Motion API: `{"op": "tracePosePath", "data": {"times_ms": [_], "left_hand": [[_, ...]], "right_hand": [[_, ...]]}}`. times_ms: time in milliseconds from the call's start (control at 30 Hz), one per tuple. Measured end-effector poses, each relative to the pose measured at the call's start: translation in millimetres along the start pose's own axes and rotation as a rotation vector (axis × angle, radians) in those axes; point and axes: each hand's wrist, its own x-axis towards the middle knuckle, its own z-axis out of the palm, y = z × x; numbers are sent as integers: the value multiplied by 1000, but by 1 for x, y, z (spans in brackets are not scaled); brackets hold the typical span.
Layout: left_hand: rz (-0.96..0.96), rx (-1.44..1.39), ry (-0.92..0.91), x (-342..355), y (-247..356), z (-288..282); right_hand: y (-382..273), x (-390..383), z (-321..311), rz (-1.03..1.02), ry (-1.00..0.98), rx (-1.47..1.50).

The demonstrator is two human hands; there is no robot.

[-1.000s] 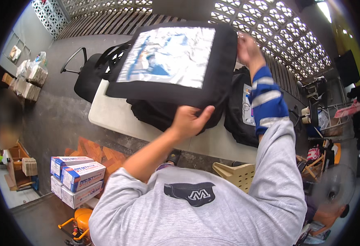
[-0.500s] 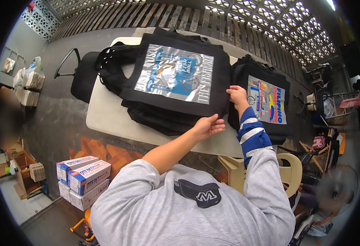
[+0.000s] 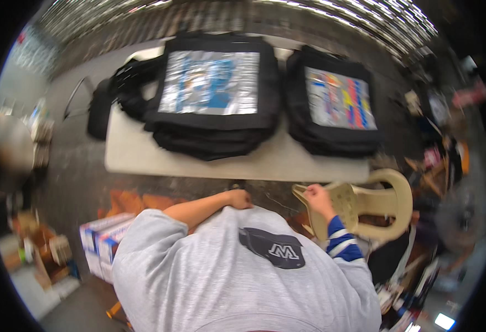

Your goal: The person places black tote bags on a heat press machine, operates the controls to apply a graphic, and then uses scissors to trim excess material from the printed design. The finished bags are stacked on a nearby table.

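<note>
A stack of black tote bags (image 3: 160, 120) with a shiny silver-and-blue print lies on the white table (image 3: 122, 149), handles toward the left. To its right is a second black pile (image 3: 301, 124) with a colourful print on silver. Both hands are off the bags, on the near side of the table. My left hand (image 3: 239, 199) is curled closed in front of my shirt, with nothing seen in it. Over the edge of a beige plastic chair (image 3: 387, 231) is my right hand (image 3: 319, 199), its fingers bent. Blur hides whether it touches the chair.
White-and-blue cartons (image 3: 100, 238) are stacked on the floor at lower left. A dark chair (image 3: 99, 113) stands at the table's left end. On the right are a fan (image 3: 464, 216) and assorted clutter. A slatted wooden surface runs along the far side.
Both hands have drawn back from the bags toward my body, the left hand curling from open. The view has shifted, and the picture is now blurred. The bags stay on the table.
</note>
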Motion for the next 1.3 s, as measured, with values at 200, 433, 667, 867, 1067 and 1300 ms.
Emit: {"op": "tracePosePath", "data": {"times_ms": [200, 433, 667, 867, 1067, 1300], "left_hand": [[360, 229, 501, 87, 119, -38], [283, 863, 890, 170, 231, -118], [363, 1120, 764, 213, 324, 18], [888, 1044, 5, 286, 411, 220], [523, 451, -172, 414, 527, 340], [61, -333, 5, 420, 624, 421]], "right_hand": [[209, -249, 141, 610, -1, 72], [213, -431, 221, 1062, 246, 615], [181, -488, 297, 1204, 666, 1097], [171, -491, 374, 1190, 503, 1005], [155, -478, 292, 1232, 1182, 1531], [122, -467, 307, 1544, 989, 1369]]}}
